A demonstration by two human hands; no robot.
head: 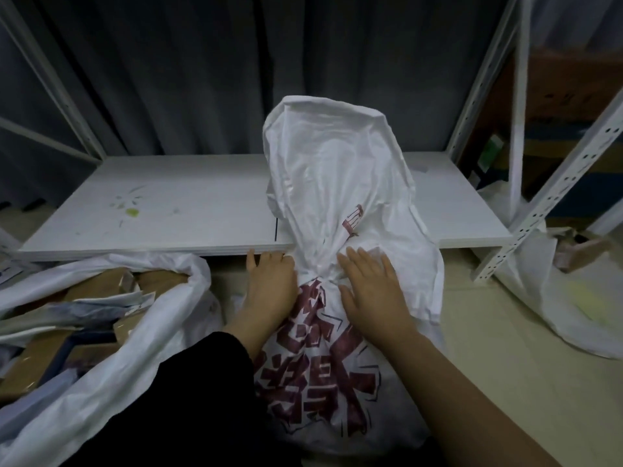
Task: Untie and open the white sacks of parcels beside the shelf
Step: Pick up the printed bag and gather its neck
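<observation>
The tied sack (323,348) stands at centre frame against the shelf (151,210). My left hand (269,281) curls its grip on the knotted neck (320,274); my right hand (371,288) lies flat, released. Better to pick the knot loose than tug.

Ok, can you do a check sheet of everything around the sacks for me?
Surface: beige floor; low white shelf board behind.
Job's things: printed sack, neck cinched shut; left sack open, parcels showing; third sack by a post.
Clutter: green smear on the board.
Grips: left hand against the neck, hold unclear; right hand flat on the printed sack.
Cables: nothing seen.
Surroundings: dark curtain, white shelf posts.
</observation>
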